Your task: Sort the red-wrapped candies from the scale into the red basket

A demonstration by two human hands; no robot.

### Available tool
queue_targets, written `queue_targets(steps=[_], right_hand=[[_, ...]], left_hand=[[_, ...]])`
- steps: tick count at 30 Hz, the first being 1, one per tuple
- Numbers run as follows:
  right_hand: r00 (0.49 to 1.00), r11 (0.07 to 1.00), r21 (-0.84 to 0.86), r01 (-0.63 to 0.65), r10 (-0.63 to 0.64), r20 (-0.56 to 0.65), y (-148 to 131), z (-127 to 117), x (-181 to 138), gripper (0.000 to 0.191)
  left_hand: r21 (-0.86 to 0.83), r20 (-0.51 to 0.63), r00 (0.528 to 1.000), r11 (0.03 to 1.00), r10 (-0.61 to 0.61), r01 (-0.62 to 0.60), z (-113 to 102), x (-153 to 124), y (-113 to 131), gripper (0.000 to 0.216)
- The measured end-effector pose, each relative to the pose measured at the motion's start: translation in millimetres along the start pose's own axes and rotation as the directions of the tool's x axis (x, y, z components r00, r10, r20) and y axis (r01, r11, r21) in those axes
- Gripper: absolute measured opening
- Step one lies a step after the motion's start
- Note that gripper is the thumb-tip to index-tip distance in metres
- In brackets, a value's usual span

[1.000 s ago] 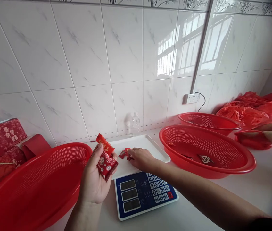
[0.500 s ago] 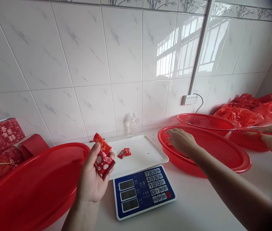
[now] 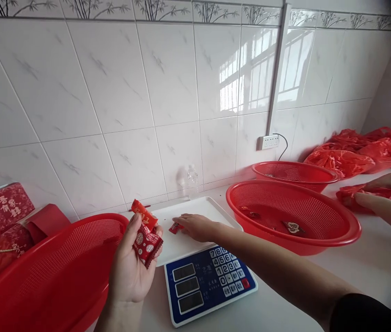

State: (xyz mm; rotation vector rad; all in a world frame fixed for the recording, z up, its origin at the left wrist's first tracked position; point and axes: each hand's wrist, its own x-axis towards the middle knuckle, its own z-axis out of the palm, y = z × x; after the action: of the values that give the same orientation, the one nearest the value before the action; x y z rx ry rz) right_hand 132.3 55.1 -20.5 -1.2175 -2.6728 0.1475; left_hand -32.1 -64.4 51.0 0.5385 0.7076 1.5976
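Two red packets [image 3: 145,242] in a cupped left hand [image 3: 129,272], right hand [image 3: 200,228] low over the tray [image 3: 214,210].

The left thumb presses the packets; light pressure should stop them slipping. The right fingers lie close together over small packets [image 3: 173,228] on the tray; I cannot tell whether they pinch one. Best to nip a wrapper by its edge without leaning on the tray, forearm off the scale [image 3: 212,286]. The left basket [image 3: 88,235] and right basket [image 3: 267,237] flank it.

Head-worn camera, one: facing forward and down; left hand [image 3: 129,269] and right hand [image 3: 197,227] close, tiled wall [image 3: 115,87] far.
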Motion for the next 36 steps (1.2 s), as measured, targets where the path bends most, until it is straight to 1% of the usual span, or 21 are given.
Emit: queue_targets(steps=[3, 6, 9, 11, 15, 17, 18, 19, 20, 21, 22, 24, 25, 26, 29, 31, 33, 36], right_hand=[[0.998, 0.998, -0.019, -0.057, 0.057, -0.018, 1, 0, -4, 0.046], [0.992, 0.992, -0.051, -0.114, 0.112, -0.052, 8, -6, -16, 0.047], [0.968, 0.969, -0.089, -0.232, 0.22, -0.122, 23, -20, -34, 0.048], [0.928, 0.931, -0.115, -0.346, 0.322, -0.188, 37, -34, -48, 0.048], [0.816, 0.822, -0.132, -0.554, 0.505, -0.283, 71, -64, -78, 0.047], [0.762, 0.766, -0.131, -0.63, 0.577, -0.294, 84, -73, -90, 0.048], [0.747, 0.749, -0.129, -0.65, 0.598, -0.29, 88, -74, -93, 0.048], [0.745, 0.746, -0.126, -0.653, 0.605, -0.28, 89, -74, -95, 0.046], [0.759, 0.76, -0.122, -0.638, 0.595, -0.264, 88, -72, -93, 0.044], [0.787, 0.788, -0.117, -0.604, 0.568, -0.242, 83, -67, -89, 0.042], [0.83, 0.833, -0.106, -0.544, 0.515, -0.213, 77, -62, -83, 0.041], [0.92, 0.924, -0.069, -0.376, 0.363, -0.149, 57, -47, -65, 0.04], [0.964, 0.971, -0.018, -0.239, 0.235, -0.124, 45, -39, -55, 0.04], [0.982, 0.99, 0.016, -0.142, 0.143, -0.12, 32, -32, -44, 0.039], [0.995, 0.998, 0.037, 0.058, -0.055, -0.08, -2, -11, -14, 0.036], [0.991, 0.992, 0.015, 0.125, -0.125, -0.046, -17, -2, 1, 0.032], [0.991, 0.991, -0.011, 0.133, -0.133, -0.017, -24, 5, 11, 0.028], [0.996, 0.996, -0.04, 0.085, -0.086, -0.012, -25, 10, 15, 0.025]], left_hand=[[0.001, 0.007, 1.0, 1.0, -0.004, 0.004, 1, 0, 0, 0.011], [0.0, 0.026, 1.0, 1.0, 0.003, -0.003, 1, 0, -1, 0.01], [-0.004, 0.063, 0.998, 1.0, 0.008, -0.008, -1, 0, -2, 0.012], [-0.006, 0.077, 0.997, 1.0, 0.008, -0.007, -2, 0, -2, 0.014], [0.008, 0.105, 0.994, 1.0, 0.009, -0.01, -1, 0, -3, 0.017], [0.018, 0.119, 0.993, 1.0, 0.009, -0.011, 0, 0, -3, 0.019], [0.02, 0.123, 0.992, 1.0, 0.01, -0.012, 1, 0, -4, 0.019], [0.02, 0.122, 0.992, 1.0, 0.011, -0.014, 2, 0, -4, 0.019], [0.018, 0.114, 0.993, 1.0, 0.014, -0.016, 2, 0, -4, 0.019], [0.014, 0.101, 0.995, 1.0, 0.015, -0.016, 2, 0, -5, 0.018], [0.011, 0.086, 0.996, 1.0, 0.013, -0.014, 2, 0, -5, 0.017], [0.005, 0.062, 0.998, 1.0, 0.0, 0.0, 2, 0, -5, 0.015], [0.001, 0.055, 0.998, 1.0, -0.007, 0.007, 2, 0, -6, 0.014], [-0.002, 0.053, 0.999, 1.0, -0.012, 0.012, 1, 0, -6, 0.013], [-0.003, 0.057, 0.998, 1.0, -0.007, 0.007, 0, -1, -6, 0.011], [-0.005, 0.051, 0.999, 1.0, 0.002, -0.002, 0, 0, -6, 0.011], [-0.01, 0.038, 0.999, 1.0, 0.01, -0.01, 1, 1, -6, 0.011], [-0.007, 0.046, 0.999, 1.0, 0.016, -0.016, 1, 1, -6, 0.013]])
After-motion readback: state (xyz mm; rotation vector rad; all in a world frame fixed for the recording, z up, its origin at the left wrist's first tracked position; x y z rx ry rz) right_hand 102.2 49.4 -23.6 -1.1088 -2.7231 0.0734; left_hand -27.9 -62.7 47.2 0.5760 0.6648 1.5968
